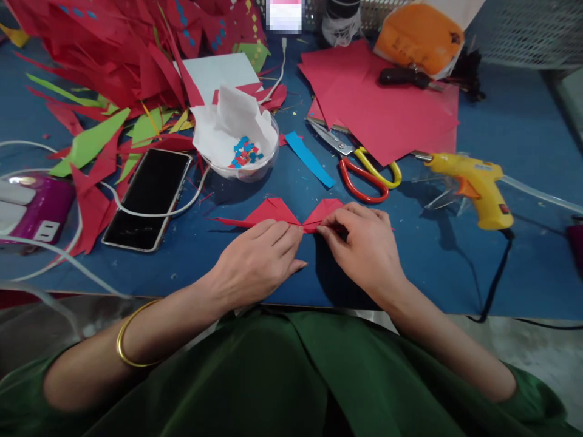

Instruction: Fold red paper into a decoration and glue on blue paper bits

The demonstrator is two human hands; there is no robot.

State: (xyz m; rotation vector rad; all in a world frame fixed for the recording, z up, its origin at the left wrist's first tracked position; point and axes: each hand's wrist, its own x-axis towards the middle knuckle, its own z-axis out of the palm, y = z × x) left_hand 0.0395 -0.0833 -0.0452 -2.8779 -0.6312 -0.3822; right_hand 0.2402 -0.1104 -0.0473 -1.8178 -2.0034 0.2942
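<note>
A folded piece of red paper lies near the table's front edge, with two pointed wing shapes meeting at its middle and a thin strip sticking out to the left. My left hand rests over its left half, fingers pressed on the paper and thumb held apart. With thumb and index finger, my right hand pinches the lower edge just right of the middle. Part of the paper is hidden under both hands. Behind it lie a blue paper strip and scissors with red and yellow handles.
A yellow glue gun stands at right, its cord over the front edge. Red sheets lie behind the scissors. A plastic bowl holds tissue and blue and red bits. At left are a phone, white cables, a purple power strip and paper scraps.
</note>
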